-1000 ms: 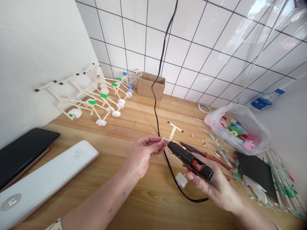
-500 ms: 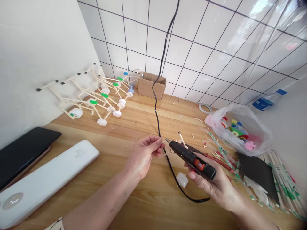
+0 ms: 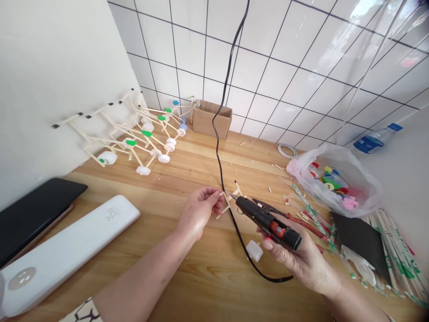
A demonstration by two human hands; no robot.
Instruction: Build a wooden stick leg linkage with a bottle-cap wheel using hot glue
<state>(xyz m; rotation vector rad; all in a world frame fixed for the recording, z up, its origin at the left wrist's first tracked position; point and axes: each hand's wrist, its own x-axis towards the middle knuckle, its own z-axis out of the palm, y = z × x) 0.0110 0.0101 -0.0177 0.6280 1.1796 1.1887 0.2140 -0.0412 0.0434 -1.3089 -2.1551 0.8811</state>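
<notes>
In the head view, my left hand (image 3: 201, 212) pinches a small frame of thin wooden sticks (image 3: 228, 205), one stick of which has a black tip. My right hand (image 3: 298, 257) is wrapped round a black hot glue gun (image 3: 264, 219) with an orange part in its body. The gun's metal nozzle points left and lies close to the stick frame; whether it touches cannot be made out. Below the gun, a white cap-like piece (image 3: 254, 250) rests on the table. Red-handled pliers (image 3: 304, 226) lie partly hidden behind the gun and my right hand.
Finished-looking stick models with white wheels (image 3: 143, 171) stand at the left wall. A black cable (image 3: 219, 165) crosses the table. Around are a cardboard box (image 3: 212, 120), a tape roll (image 3: 287, 151), a bag of colourful caps (image 3: 335, 179), a white power bank (image 3: 73, 255) and wrapped sticks (image 3: 398, 255).
The stick frame has turned in my left hand, and its black-tipped stick has shifted left and slightly up. The glue gun has barely moved.
</notes>
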